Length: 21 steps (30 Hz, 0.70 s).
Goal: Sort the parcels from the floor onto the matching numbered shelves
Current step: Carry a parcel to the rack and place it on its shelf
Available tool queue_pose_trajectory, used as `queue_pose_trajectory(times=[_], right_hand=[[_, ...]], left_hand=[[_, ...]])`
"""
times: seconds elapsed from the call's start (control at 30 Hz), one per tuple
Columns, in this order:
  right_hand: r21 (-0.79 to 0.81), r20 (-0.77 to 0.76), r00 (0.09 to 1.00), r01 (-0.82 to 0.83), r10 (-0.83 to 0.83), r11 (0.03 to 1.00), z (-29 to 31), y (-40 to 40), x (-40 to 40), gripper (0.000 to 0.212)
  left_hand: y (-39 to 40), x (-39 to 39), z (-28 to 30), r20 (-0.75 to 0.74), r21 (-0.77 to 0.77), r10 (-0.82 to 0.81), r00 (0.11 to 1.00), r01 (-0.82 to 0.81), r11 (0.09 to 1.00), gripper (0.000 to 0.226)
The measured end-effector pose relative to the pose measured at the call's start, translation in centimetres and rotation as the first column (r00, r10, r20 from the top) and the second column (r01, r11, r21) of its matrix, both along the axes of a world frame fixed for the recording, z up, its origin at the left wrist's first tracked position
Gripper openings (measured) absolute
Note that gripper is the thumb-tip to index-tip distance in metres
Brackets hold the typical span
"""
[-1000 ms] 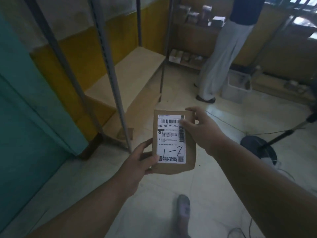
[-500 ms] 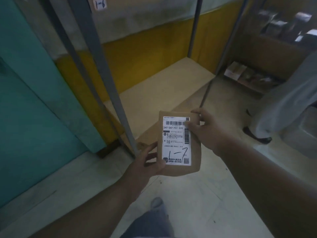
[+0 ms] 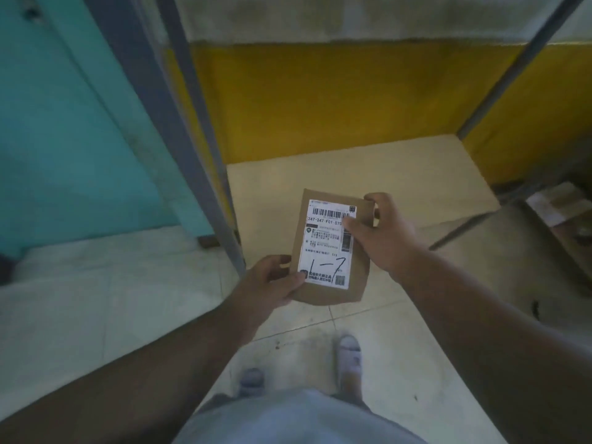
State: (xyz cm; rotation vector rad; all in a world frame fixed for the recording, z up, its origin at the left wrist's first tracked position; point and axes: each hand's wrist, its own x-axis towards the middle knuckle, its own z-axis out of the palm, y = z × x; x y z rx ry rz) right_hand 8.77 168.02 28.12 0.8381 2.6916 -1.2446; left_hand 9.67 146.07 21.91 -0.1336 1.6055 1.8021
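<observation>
Brown parcel [image 3: 331, 251] marked 1-7, pinched between left grip [image 3: 272, 280] and right grip [image 3: 381, 232].

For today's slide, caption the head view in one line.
Both hands, left hand and right hand, hold a brown paper parcel marked 1-7.

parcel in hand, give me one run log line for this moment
stage: reading label | parcel: brown, marked 1-7, held over floor | left hand: grips lower left corner | right hand: pinches upper right edge | shelf: ahead

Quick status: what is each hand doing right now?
Left hand: holds the brown parcel at its lower left corner.
Right hand: pinches the same parcel at its upper right edge.
</observation>
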Motion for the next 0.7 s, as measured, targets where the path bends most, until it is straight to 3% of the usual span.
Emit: queue_pose_trajectory(times=[0.13,0.3,0.4,0.5,0.6,0.7], right_hand=[[0.003,0.026,0.971,-0.239,0.239,0.971,-3.3,2.1,-4.2,0.053],[0.062,0.077,0.906,-0.42,0.415,0.905,-5.9,4.7,-6.2,0.047],[0.039,0.091,0.896,-0.44,0.435,0.897,-7.6,4.8,-7.7,0.048],[0.002,0.081,0.897,-0.435,0.434,0.9,-9.6,3.9,-9.4,0.049],[0.004,0.06,0.898,-0.437,0.436,0.899,-12.0,2.6,-10.6,0.056],[0.004,0.033,0.895,-0.446,0.445,0.895,-13.4,1.2,-11.9,0.065]], left_hand=[[2.8,1.5,-1.9,0.043,-0.004,0.2,0.979,-0.2,0.98,0.016],[8.1,4.1,-4.5,0.047,-0.117,0.492,0.869,-0.484,0.867,0.016],[10.1,4.4,-5.9,0.006,-0.181,0.629,0.777,-0.618,0.765,0.017],[10.3,3.8,-7.5,-0.004,-0.213,0.717,0.697,-0.701,0.681,0.004],[9.4,2.8,-9.1,-0.005,-0.192,0.707,0.707,-0.695,0.693,0.021],[8.4,1.6,-10.6,-0.011,-0.14,0.737,0.676,-0.73,0.669,0.014]])
